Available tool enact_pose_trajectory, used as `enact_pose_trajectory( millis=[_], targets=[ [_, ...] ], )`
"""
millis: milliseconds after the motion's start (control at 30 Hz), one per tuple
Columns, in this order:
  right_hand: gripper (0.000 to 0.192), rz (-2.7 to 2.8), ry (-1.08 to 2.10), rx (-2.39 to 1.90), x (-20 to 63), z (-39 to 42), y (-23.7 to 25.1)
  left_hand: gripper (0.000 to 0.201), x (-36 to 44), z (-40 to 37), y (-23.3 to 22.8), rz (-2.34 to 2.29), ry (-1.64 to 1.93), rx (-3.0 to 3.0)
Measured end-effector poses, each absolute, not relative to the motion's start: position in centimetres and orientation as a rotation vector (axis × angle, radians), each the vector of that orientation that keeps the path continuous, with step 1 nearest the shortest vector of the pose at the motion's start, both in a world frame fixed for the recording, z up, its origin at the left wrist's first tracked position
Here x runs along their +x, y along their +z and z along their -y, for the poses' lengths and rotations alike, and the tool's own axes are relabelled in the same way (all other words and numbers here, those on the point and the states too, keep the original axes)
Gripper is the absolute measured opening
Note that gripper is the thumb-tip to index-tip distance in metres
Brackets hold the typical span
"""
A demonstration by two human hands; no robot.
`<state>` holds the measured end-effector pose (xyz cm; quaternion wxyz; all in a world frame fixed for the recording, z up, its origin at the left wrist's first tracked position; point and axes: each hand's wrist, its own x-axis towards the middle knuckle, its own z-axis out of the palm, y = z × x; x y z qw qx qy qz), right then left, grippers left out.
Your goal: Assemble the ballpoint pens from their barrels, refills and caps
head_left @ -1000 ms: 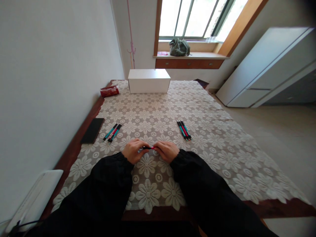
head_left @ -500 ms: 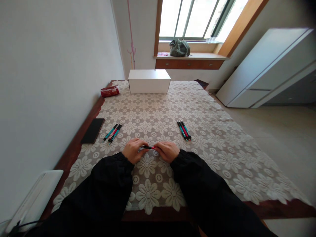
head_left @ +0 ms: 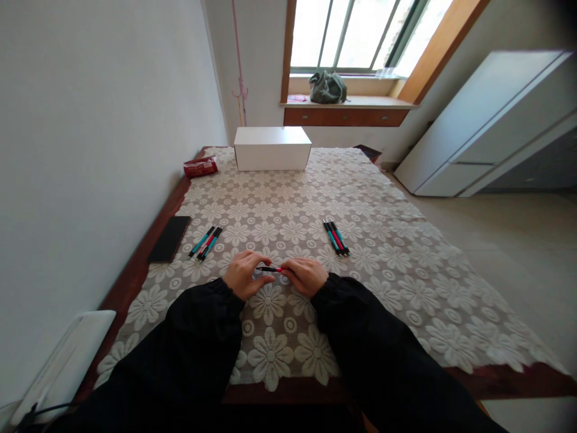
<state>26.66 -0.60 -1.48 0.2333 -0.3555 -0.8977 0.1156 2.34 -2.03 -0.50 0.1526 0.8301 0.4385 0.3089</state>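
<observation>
Close to the near side of the table, my right hand (head_left: 306, 276) pinches a red and black pen (head_left: 269, 269) by its red end. The pen's dark tip points left, into the gap between the fingers of my left hand (head_left: 246, 275). That hand is open, thumb and fingers apart around the tip. To the left lies a group of pens (head_left: 207, 243), teal and red with black ends. Another group of pens (head_left: 336, 238) in the same colours rests side by side on the right, beyond my right hand.
A flowered lace cloth (head_left: 288, 207) covers the table. By the left edge lies a flat black object (head_left: 170, 239), with a red packet (head_left: 201, 166) farther back. A white box (head_left: 273, 150) stands at the far end. A white device (head_left: 67, 361) with a cable sits near left.
My left thumb and fingers have spread apart and let go of the pen's dark end. My right hand keeps hold of the pen in the same place.
</observation>
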Motion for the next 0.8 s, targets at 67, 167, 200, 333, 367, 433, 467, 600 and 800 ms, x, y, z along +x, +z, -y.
enact_pose_trajectory(
  millis=[67,167,200,333,367,433,467,600,800],
  targets=[
    [0.022,2.455,0.313,-0.964,26.63,0.60,-1.50,0.022,2.34,2.00,-0.42,-1.284,0.878,2.375],
    [0.022,2.437,0.307,-0.963,26.57,0.63,-1.49,0.020,2.33,1.89,-0.50,-1.269,0.851,2.378],
    [0.022,2.435,0.309,-0.966,26.55,0.64,-1.49,0.018,2.33,1.86,-0.57,-1.259,0.850,2.379],
    [0.026,2.444,0.315,-0.986,26.56,0.70,-1.50,0.016,2.37,1.95,-0.63,-1.282,0.866,2.378],
    [0.027,2.444,0.310,-0.988,26.57,0.71,-1.49,0.021,2.38,1.99,-0.58,-1.300,0.870,2.377],
    [0.029,2.442,0.293,-0.977,26.58,0.73,-1.46,0.024,2.40,2.03,-0.46,-1.328,0.877,2.376],
    [0.029,2.440,0.284,-0.966,26.59,0.72,-1.44,0.022,2.40,2.03,-0.43,-1.335,0.878,2.373],
    [0.028,2.432,0.271,-0.938,26.60,0.67,-1.42,0.028,2.30,1.85,-0.58,-1.310,0.861,2.380],
    [0.027,2.451,0.297,-0.989,26.63,0.65,-1.53,0.018,2.21,1.83,-0.80,-1.297,0.887,2.389]
  ],
)
